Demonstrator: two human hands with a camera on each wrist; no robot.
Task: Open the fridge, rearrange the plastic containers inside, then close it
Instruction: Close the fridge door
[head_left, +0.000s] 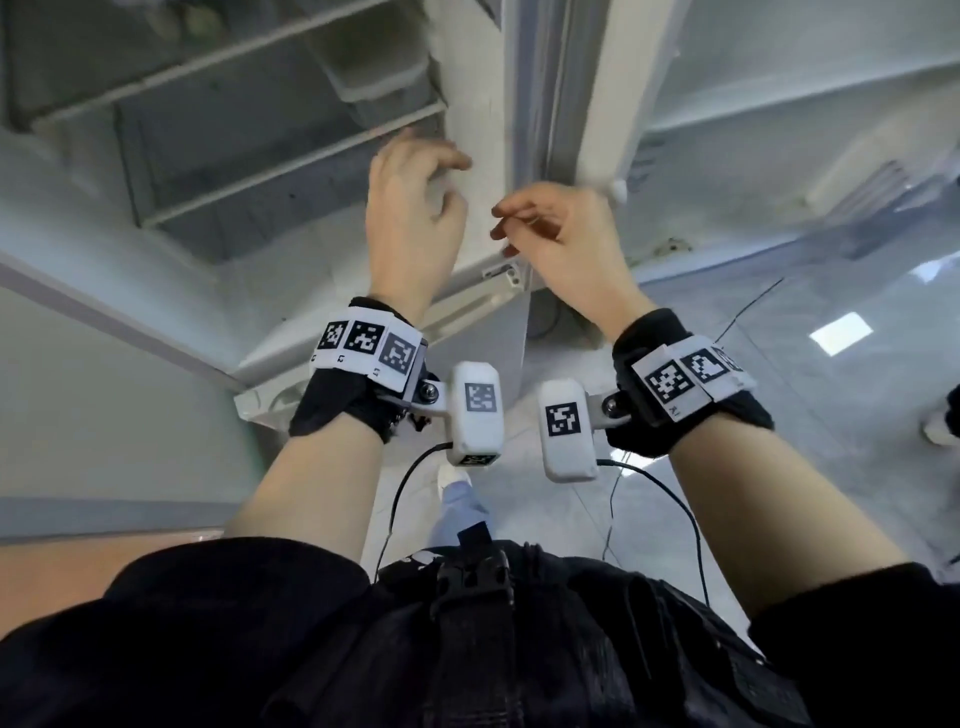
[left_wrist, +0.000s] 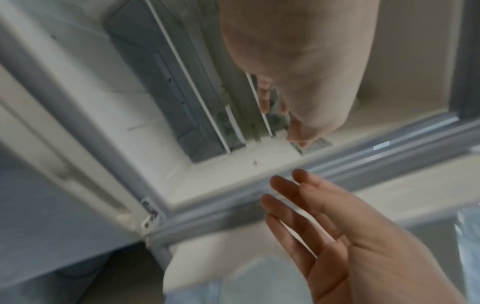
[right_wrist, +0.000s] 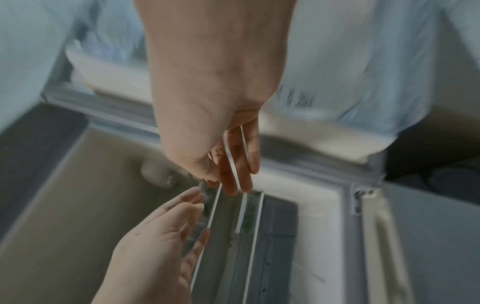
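The fridge (head_left: 478, 93) stands open ahead of us, plastic containers (head_left: 379, 78) blurred on its upper shelves. Our left hand (head_left: 415, 218) and right hand (head_left: 561, 239) hover empty, fingers loosely parted. A hasty reach could topple containers.

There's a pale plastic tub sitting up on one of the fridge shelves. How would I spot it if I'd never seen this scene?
Start at the open fridge and look into its compartment above the left hand. On an upper shelf, hard against the right inner wall, sits the plastic container. It is a pale, lidless-looking rectangular tub, the only boxy thing among flat white-edged shelves.
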